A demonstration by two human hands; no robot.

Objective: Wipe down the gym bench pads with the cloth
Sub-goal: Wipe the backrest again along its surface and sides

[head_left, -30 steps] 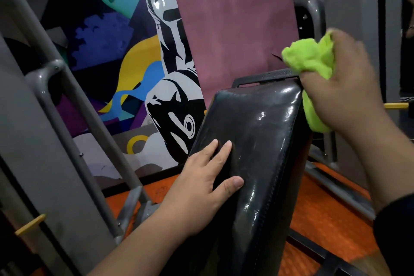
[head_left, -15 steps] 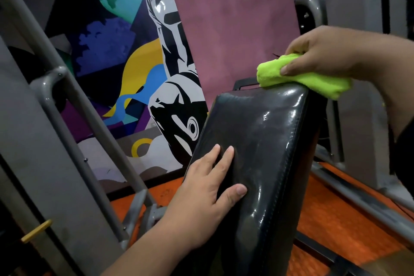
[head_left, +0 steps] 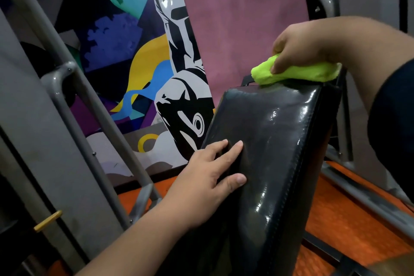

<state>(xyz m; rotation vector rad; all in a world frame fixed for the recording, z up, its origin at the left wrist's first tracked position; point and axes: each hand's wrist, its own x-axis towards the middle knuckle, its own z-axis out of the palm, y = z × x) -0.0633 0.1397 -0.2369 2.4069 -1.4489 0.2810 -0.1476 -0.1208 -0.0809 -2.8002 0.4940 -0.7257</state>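
While right hand [head_left: 298,46] grips cloth [head_left: 298,73], atop pad [head_left: 268,141]

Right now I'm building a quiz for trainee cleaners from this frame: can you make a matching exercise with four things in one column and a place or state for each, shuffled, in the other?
Things:
1. green cloth
2. left hand
3. black bench pad
4. yellow pin

Places or states:
A. glossy, tilted upward
B. on the pad's top edge, gripped by the right hand
C. lower left, sticking out from the grey frame
D. flat against the pad's face, fingers spread

Pairs: 1-B, 2-D, 3-A, 4-C
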